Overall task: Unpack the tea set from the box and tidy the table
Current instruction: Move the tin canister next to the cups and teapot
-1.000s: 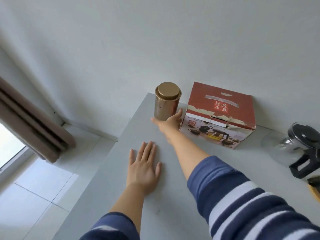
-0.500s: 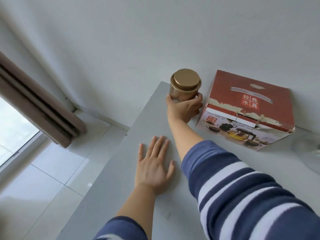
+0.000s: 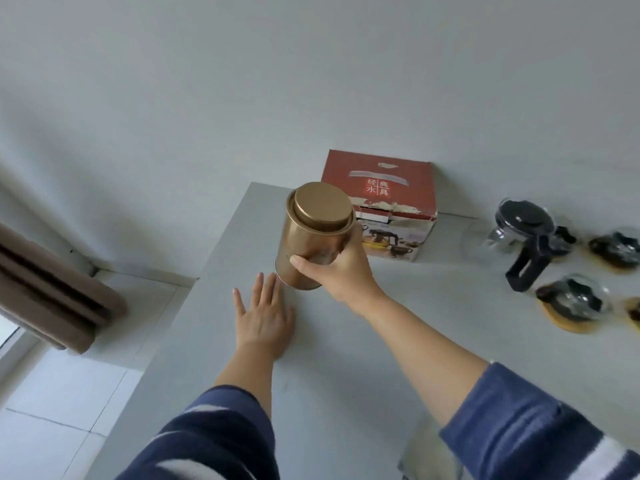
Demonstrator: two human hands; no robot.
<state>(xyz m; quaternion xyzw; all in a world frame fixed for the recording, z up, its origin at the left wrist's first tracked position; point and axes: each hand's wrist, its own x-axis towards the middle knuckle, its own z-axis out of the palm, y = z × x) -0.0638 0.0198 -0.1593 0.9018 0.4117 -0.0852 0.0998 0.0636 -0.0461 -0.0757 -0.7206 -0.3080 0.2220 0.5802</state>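
Gripping the gold tin (image 3: 317, 233), right hand (image 3: 337, 268) hides its base; left hand (image 3: 265, 315) flat.

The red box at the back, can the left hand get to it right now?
Probably not straight away. The left hand lies flat on the table, and the gold tin held by the right hand hangs between it and the red box. It could likely go around.

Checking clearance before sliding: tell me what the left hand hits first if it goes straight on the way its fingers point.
Probably the tin: the left hand lies flat on the table, fingers pointing at the tin's base. The tin looks lifted in the right hand, so it might pass under.
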